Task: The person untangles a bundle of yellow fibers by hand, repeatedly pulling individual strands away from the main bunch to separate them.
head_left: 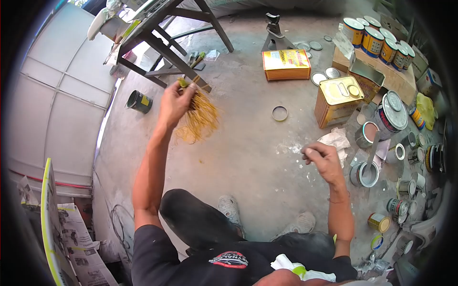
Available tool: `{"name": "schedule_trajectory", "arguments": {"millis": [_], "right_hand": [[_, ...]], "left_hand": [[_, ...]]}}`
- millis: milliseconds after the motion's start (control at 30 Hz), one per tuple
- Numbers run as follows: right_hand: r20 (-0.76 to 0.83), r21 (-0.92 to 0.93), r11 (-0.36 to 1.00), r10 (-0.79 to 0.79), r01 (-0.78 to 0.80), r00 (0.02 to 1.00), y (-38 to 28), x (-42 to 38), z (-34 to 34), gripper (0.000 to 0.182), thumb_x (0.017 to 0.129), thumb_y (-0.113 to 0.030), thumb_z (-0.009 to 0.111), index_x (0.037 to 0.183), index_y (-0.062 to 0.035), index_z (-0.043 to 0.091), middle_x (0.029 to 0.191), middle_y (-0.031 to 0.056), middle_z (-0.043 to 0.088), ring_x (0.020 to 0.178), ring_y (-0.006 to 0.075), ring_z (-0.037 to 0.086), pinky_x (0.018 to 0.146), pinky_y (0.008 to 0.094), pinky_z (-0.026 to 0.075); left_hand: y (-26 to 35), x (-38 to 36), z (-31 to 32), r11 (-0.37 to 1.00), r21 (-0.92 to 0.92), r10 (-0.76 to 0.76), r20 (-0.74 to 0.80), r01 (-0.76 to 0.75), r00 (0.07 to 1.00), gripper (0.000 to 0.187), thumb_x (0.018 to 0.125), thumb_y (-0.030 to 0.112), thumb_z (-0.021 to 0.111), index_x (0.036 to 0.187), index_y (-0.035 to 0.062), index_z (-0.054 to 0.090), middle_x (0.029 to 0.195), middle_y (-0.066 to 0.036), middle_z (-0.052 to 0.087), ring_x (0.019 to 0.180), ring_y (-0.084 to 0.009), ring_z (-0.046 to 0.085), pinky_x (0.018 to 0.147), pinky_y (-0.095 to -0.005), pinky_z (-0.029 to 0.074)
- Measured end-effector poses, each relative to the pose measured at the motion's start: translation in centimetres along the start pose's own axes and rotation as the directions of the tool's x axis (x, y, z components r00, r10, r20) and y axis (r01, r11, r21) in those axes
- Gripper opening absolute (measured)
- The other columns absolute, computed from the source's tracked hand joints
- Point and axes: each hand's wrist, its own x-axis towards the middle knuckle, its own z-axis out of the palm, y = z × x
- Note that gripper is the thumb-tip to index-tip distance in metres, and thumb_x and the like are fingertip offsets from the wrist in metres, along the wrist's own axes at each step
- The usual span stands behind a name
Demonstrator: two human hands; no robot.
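Note:
My left hand [176,104] is closed on a bundle of yellow strands [201,114], which fans out and hangs below my fingers. A small yellow-green piece [182,82] shows at the top of my grip. What binds the bundle is hidden. My right hand [322,159] hangs over the floor at the right, its fingers curled together with nothing visible in them. Just behind that hand, a crumpled white cloth [339,139] lies on the floor.
A dark metal stand [164,45] rises at the upper left, near a dark can [139,102]. Thinner tins [286,65] and a square tin [338,100] stand to the right. An open paint can [364,174] sits among several others. A metal ring [280,113] lies mid-floor.

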Motion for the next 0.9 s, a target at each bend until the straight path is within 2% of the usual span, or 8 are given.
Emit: {"name": "schedule_trajectory", "arguments": {"millis": [33, 133, 267, 333, 500, 533, 767, 900], "right_hand": [[0.080, 0.020, 1.000, -0.001, -0.001, 0.997, -1.2, 0.2, 1.6, 0.022, 0.089, -0.016, 0.061, 0.095, 0.0045, 0.068, 0.083, 0.0071, 0.067, 0.073, 0.0131, 0.063, 0.067, 0.0270, 0.051], [0.210, -0.095, 0.990, -0.082, 0.104, 0.974, -2.2, 1.1, 4.7, 0.019, 0.091, -0.012, 0.060, 0.100, 0.0033, 0.068, 0.087, 0.0064, 0.068, 0.078, 0.0121, 0.064, 0.072, 0.0268, 0.051], [0.195, -0.200, 0.951, -0.197, 0.236, 0.961, -0.7, 1.7, 6.0, 0.021, 0.093, -0.013, 0.059, 0.103, 0.0029, 0.067, 0.089, 0.0050, 0.068, 0.080, 0.0098, 0.063, 0.073, 0.0247, 0.050], [0.244, -0.114, 0.989, -0.065, 0.095, 0.968, 0.1, 1.5, 6.2, 0.022, 0.090, -0.014, 0.059, 0.103, 0.0015, 0.068, 0.087, 0.0121, 0.070, 0.076, 0.0141, 0.065, 0.071, 0.0288, 0.051], [0.196, -0.104, 0.994, -0.003, 0.024, 0.981, 0.4, 1.3, 6.4, 0.023, 0.090, -0.015, 0.059, 0.103, 0.0009, 0.069, 0.084, 0.0102, 0.070, 0.073, 0.0126, 0.062, 0.069, 0.0284, 0.050], [0.153, -0.124, 0.992, -0.004, 0.023, 0.988, 0.5, 1.3, 6.2, 0.023, 0.091, -0.016, 0.059, 0.103, 0.0008, 0.069, 0.083, 0.0096, 0.070, 0.073, 0.0121, 0.062, 0.068, 0.0283, 0.050], [0.146, -0.027, 0.999, -0.016, 0.021, 0.989, 0.6, 1.7, 6.9, 0.024, 0.089, -0.019, 0.063, 0.100, 0.0020, 0.070, 0.083, 0.0084, 0.070, 0.072, 0.0103, 0.061, 0.065, 0.0278, 0.049], [0.265, -0.038, 0.995, 0.094, -0.087, 0.960, 0.4, 2.1, 6.9, 0.026, 0.087, -0.020, 0.067, 0.098, 0.0034, 0.070, 0.080, 0.0072, 0.070, 0.072, 0.0090, 0.059, 0.065, 0.0274, 0.048]], "left_hand": [[1.4, -1.7, 1.9, 0.997, 0.020, 0.068, 0.034, -0.069, 0.997, 0.025, 0.095, 0.024, 0.062, 0.100, -0.0001, 0.061, 0.078, -0.001, 0.063, 0.065, -0.0059, 0.056, 0.054, -0.0233, 0.043], [2.7, -6.1, 5.3, 0.989, 0.148, -0.028, 0.169, 0.002, 0.985, 0.025, 0.095, 0.025, 0.061, 0.094, -0.0001, 0.060, 0.070, 0.000, 0.058, 0.061, -0.0069, 0.051, 0.054, -0.0257, 0.041], [2.3, -9.0, 7.2, 0.982, 0.097, -0.182, 0.312, 0.159, 0.932, 0.029, 0.096, 0.028, 0.058, 0.091, -0.0009, 0.060, 0.065, -0.002, 0.056, 0.060, -0.0097, 0.049, 0.054, -0.0303, 0.041], [0.6, -8.9, 8.2, 0.984, 0.062, -0.176, 0.385, 0.165, 0.906, 0.029, 0.097, 0.029, 0.057, 0.094, -0.0002, 0.058, 0.070, 0.000, 0.056, 0.062, -0.0076, 0.049, 0.055, -0.0270, 0.041], [0.6, -9.0, 9.8, 0.988, 0.047, -0.145, 0.609, 0.146, 0.780, 0.028, 0.100, 0.030, 0.054, 0.098, 0.0023, 0.055, 0.078, 0.002, 0.057, 0.070, -0.0061, 0.050, 0.062, -0.0245, 0.043], [0.1, -9.2, 10.4, 0.986, -0.052, -0.093, 0.625, 0.161, 0.775, 0.026, 0.101, 0.029, 0.053, 0.098, 0.0029, 0.054, 0.081, 0.001, 0.057, 0.074, -0.0062, 0.050, 0.066, -0.0252, 0.044], [-0.9, -9.9, 10.7, 0.967, -0.057, -0.138, 0.705, 0.249, 0.696, 0.022, 0.100, 0.024, 0.054, 0.103, 0.0021, 0.053, 0.087, -0.001, 0.062, 0.079, -0.0071, 0.054, 0.071, -0.0252, 0.046], [-0.5, -10.3, 10.8, 0.957, -0.089, -0.127, 0.728, 0.277, 0.674, 0.022, 0.099, 0.022, 0.056, 0.103, 0.0007, 0.058, 0.085, -0.002, 0.063, 0.078, -0.0072, 0.055, 0.069, -0.0249, 0.047]]}}
